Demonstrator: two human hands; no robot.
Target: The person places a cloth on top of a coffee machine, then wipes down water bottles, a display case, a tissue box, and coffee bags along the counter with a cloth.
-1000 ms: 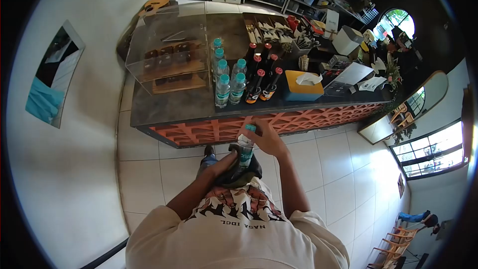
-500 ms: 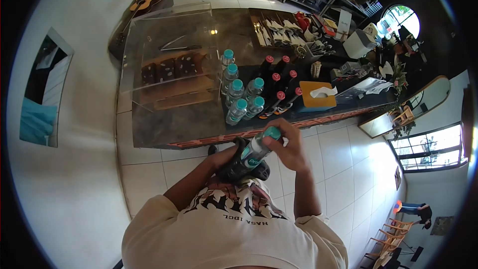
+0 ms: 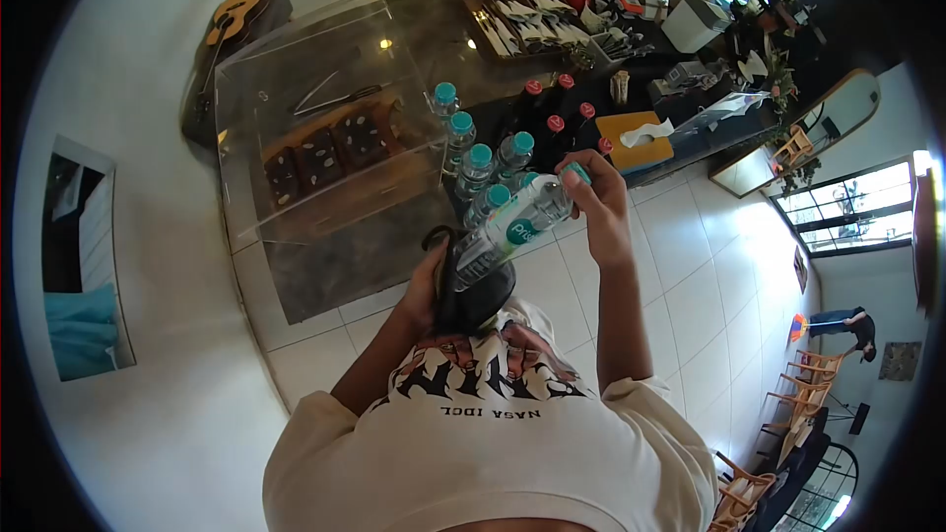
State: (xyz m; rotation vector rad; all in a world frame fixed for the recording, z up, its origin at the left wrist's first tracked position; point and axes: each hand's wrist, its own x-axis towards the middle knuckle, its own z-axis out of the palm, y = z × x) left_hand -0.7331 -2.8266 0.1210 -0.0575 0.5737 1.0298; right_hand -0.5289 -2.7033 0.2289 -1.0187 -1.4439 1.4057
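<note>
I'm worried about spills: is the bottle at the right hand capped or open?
Capped: the bottle has its teal cap on, gripped by the right hand.

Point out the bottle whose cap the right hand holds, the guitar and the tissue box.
Bottle [image 3: 522, 228]: head view, on the label around its middle.
Guitar [image 3: 239, 15]: head view, on its wooden body.
Tissue box [image 3: 641, 154]: head view, on its yellowish top, below the tissue.

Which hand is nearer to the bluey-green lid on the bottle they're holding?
The right. The right hand has its fingers at the lid; the left hand is farther off, holding the black bag by the lower end of the bottle.
</note>
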